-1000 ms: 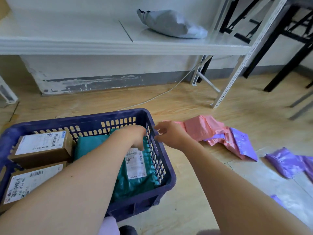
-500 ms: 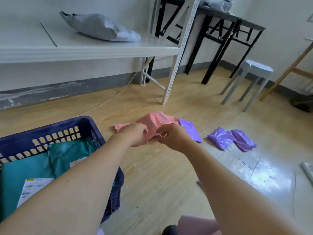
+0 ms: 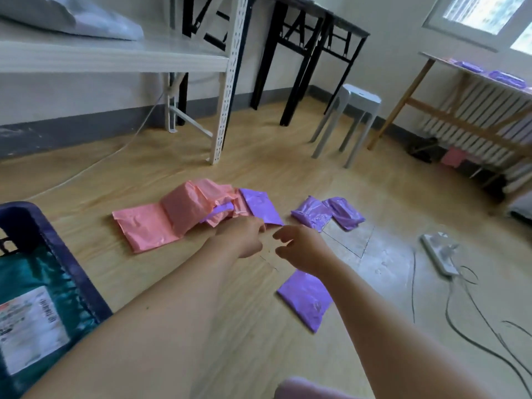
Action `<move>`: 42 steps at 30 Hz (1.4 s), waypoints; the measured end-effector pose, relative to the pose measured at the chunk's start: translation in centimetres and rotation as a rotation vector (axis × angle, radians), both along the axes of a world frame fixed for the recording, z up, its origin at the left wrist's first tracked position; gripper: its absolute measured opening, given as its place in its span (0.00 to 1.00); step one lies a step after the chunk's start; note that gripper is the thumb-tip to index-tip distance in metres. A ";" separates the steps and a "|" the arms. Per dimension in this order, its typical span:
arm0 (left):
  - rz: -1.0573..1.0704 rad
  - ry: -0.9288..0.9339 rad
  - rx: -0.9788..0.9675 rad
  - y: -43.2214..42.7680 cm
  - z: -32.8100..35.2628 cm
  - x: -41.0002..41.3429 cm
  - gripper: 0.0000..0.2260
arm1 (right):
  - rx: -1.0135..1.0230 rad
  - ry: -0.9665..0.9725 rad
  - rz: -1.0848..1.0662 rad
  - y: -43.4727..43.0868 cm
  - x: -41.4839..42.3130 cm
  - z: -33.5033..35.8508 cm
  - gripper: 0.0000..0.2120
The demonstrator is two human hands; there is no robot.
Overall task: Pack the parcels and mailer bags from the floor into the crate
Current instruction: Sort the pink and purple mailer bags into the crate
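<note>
Reach step. My left hand (image 3: pixel 241 239) is at the edge of the pink and purple mailer bags (image 3: pixel 178 216) at twelve o'clock, and I can't tell if it has a grip. My right hand (image 3: pixel 302 249) is loosely curled and empty. The crate (image 3: pixel 31 216) sits at eight o'clock. Next, I reckon: pinch one, swing it left.

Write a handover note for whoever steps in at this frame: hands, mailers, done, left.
Left hand: fingers curled at the near edge of the pink mailers; grip cannot be told.
Right hand: beside it, loosely curled, holding nothing.
Crate: at left, a teal mailer inside.
Done: teal mailer packed.
Left: on the floor, the pink mailers, the purple mailer against them, the purple pair further right, the nearest purple mailer by the right forearm.
</note>
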State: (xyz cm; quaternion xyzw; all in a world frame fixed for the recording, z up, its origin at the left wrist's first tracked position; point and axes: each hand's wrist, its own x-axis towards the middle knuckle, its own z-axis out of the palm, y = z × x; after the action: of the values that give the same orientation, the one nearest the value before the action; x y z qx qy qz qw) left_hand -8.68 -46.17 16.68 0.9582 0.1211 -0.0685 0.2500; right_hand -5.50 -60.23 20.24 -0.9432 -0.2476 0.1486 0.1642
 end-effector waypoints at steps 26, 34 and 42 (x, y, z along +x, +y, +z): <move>-0.250 0.131 0.084 -9.5 -12.2 9.3 0.24 | -0.203 0.203 -0.259 -13.2 10.2 -18.0 0.20; -0.275 0.195 0.072 -10.4 -16.7 9.7 0.26 | -0.352 0.278 -0.072 -12.7 9.8 -24.7 0.20; -0.320 0.239 0.087 -10.5 -18.5 9.6 0.28 | -0.456 0.420 -0.013 -14.3 9.3 -28.6 0.24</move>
State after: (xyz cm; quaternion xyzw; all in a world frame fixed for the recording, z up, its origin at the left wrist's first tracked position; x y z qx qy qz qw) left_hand 0.90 -56.62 -1.80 0.9602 -0.0013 -0.2151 0.1782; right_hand 3.79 -74.48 -8.38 -0.9060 -0.1625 0.3908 -0.0031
